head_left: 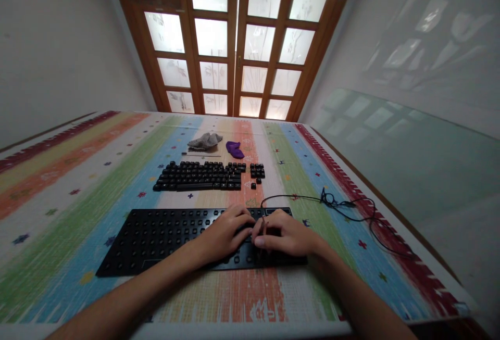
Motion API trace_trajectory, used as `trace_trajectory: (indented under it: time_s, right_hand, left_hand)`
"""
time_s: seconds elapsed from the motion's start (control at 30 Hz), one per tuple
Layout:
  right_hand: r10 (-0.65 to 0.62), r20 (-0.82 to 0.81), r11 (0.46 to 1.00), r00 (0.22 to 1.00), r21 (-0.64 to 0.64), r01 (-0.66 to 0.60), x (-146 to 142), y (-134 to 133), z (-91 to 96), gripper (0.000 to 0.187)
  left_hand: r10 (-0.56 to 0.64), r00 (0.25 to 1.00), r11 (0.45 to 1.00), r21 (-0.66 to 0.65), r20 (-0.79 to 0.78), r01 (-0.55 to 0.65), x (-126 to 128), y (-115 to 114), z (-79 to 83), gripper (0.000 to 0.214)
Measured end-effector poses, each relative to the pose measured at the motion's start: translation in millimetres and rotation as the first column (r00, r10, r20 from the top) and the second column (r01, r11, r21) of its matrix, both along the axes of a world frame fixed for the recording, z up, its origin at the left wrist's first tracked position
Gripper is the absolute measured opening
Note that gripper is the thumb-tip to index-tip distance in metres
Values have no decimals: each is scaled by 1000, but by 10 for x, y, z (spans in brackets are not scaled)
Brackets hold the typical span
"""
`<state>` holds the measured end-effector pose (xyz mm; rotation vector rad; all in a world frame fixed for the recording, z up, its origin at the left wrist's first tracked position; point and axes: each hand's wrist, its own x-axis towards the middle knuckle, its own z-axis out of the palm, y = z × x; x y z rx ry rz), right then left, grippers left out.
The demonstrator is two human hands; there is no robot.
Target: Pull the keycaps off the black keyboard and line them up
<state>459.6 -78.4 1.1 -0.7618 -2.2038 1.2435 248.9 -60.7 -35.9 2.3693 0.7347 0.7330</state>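
A black keyboard base with its keycaps off lies before me, rows of small switch posts showing. My left hand rests on its right half, fingers stretched toward the right hand with the thumb apart. Over the keyboard's right end, my right hand is closed in a pinch around a thin, upright, stick-like tool; its kind is unclear. Fingers of both hands nearly meet and hide the switches beneath them. Behind the base, loose black keycaps are laid out in keyboard order, with a smaller group at their right.
Beyond the keycaps lie a crumpled grey cloth, a purple cloth and a thin rod. A black cable runs from the keyboard across the right side of the striped tablecloth. Glazed wooden doors stand behind the table.
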Motion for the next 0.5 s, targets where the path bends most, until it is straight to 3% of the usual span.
trace_trajectory:
  time_s: [0.1,0.2,0.3,0.5]
  right_hand:
    - [-11,-4,996,1000,-91,11,-23,9,-12,29]
    - [-58,29,998,998,-29,59,-68,11,-38,36]
    - [-195,59,980,979,60,192,-79,28,-65,44]
    - [-305,10,952,952,-20,305,4,60,-57,52]
  left_hand:
    - [2,1000,1000,4,7,-3,4,-9,12,13]
    - [14,1000,1000,13,-1,-14,6,-18,7,14]
    - [21,1000,1000,9,-15,-21,4,-16,-10,11]
    - [-4,1000,999,-38,18,5,-28,-20,46,19]
